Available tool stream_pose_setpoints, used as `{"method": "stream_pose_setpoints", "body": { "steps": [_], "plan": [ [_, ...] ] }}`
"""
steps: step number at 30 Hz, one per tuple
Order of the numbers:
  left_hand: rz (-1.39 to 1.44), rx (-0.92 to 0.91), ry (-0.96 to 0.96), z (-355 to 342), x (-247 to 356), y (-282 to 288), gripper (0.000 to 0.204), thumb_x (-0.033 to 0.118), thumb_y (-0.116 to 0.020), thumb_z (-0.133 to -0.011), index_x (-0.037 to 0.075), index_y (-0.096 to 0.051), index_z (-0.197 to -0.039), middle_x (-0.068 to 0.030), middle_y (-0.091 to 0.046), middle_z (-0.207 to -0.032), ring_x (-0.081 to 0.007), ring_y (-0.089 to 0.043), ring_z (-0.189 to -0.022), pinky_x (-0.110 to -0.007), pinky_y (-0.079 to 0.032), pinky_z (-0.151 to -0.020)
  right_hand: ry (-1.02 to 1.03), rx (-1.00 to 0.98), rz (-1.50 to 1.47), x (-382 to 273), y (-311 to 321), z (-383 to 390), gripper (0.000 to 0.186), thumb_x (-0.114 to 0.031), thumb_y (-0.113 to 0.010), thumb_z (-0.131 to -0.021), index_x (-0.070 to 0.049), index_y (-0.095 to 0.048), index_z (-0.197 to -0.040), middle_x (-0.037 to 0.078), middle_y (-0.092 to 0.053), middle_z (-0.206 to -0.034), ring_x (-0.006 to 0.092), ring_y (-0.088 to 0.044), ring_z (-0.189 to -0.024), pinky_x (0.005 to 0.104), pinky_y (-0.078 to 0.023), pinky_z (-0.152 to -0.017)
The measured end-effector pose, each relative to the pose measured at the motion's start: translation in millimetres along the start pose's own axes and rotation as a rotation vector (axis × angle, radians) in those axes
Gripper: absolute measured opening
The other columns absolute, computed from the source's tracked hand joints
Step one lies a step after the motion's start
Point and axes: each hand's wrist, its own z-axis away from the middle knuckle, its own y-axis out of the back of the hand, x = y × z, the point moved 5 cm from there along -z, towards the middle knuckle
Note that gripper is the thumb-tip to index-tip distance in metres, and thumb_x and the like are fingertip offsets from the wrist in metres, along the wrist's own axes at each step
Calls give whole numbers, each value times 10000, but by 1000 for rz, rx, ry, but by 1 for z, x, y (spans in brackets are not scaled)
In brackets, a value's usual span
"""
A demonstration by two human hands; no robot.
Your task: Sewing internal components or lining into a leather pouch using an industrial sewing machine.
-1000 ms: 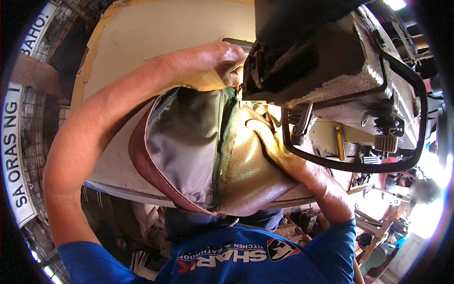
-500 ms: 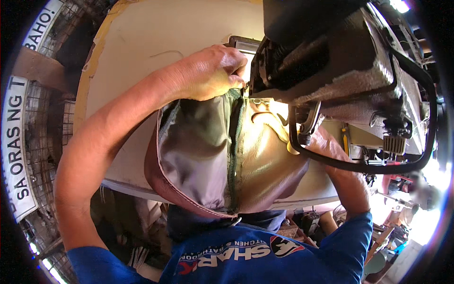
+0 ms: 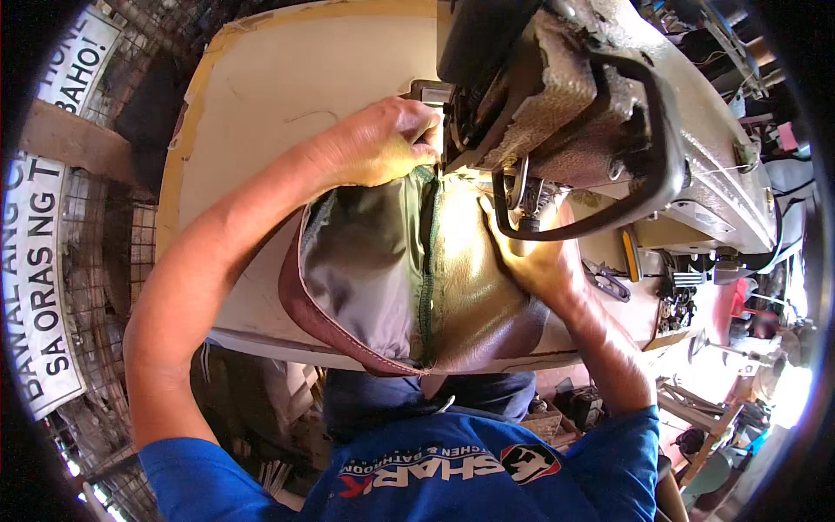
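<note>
Brown leather (image 3: 487,304), with a grey lining (image 3: 365,252) and a dark zipper-like strip (image 3: 428,261) along its middle, lies on the sewing machine's table. Its far end is under the head of the sewing machine (image 3: 565,96), where a lamp glows. My left hand (image 3: 396,139) is closed at the far edge of the lining, beside the needle area, fingers curled and pinching the material. My right hand (image 3: 539,257) rests on the leather at the right, thumb stretched out; its other fingers are partly hidden behind the machine's black looped bar (image 3: 600,217).
Scissors (image 3: 607,283) and a yellow-and-black tool (image 3: 631,252) lie to the right of my right hand. A loose thread (image 3: 311,115) is on the pale tabletop (image 3: 261,70). Wire mesh with signs (image 3: 52,287) stands at the left. Clutter fills the right background.
The view has shifted, so the machine sits farther left. My right hand, mostly hidden before, shows more, its thumb straighter on the leather. My left hand keeps its pinch.
</note>
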Motion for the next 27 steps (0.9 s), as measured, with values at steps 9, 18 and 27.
{"method": "stream_pose_setpoints", "body": {
  "steps": [9,18,27],
  "plan": [
    [-306,66,-192,9,32,0,155,128,-690,-911,21,-605,-839,-84,-562,-718,-209,-555,-720,-384,-454,-702,-229,18,-395,35,-15,-4,99,-80,-646,-764,-61,-630,-859,54,-631,-763,193,-588,-671,373,-495,-584],
    [-300,5,-48,5,27,0,167,129,-689,-920,23,-591,-836,-82,-575,-746,-187,-554,-756,-378,-455,-720,78,-36,494,-10,44,14,139,-140,-626,-839,-65,-707,-923,179,-677,-900,387,-653,-912,483,-525,-740],
    [-153,38,-58,-9,-11,-2,120,112,-647,-920,22,-593,-862,-57,-580,-721,-130,-548,-727,-350,-456,-699,122,27,-40,-34,-12,10,119,-95,-665,-851,5,-663,-916,205,-623,-846,398,-611,-812,481,-508,-745]
  ]
}}
